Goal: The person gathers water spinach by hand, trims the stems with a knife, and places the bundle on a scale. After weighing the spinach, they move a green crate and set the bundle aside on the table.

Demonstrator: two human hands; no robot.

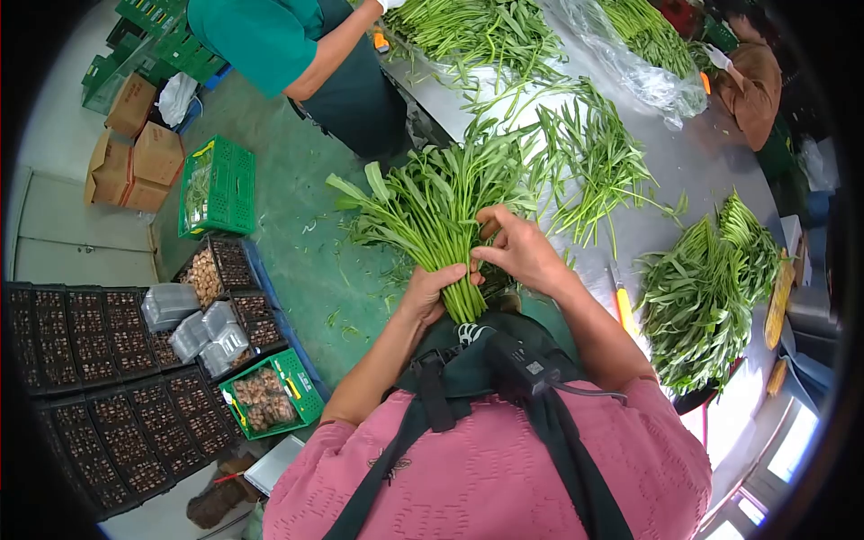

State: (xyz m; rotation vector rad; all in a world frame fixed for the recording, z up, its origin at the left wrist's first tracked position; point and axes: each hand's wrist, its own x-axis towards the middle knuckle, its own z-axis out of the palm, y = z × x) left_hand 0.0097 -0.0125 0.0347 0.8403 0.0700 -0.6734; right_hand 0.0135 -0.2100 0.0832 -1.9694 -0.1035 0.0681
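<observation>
A thick bunch of leafy green stalks (430, 209) is clasped near its cut ends by my left hand (427, 292), which wraps around the stems from the left. From the right, my right hand (517, 250) pinches the same stems with its fingers, close to the left hand. The leaves fan out up and to the left. The stem ends point toward my chest.
The metal table (670, 162) holds loose stalks (589, 157), a stacked pile of greens (706, 288) at right and an orange-handled knife (624, 308). A co-worker in green (297, 49) stands at the far end. Black crates (99, 387) and green baskets (219, 186) crowd the floor at left.
</observation>
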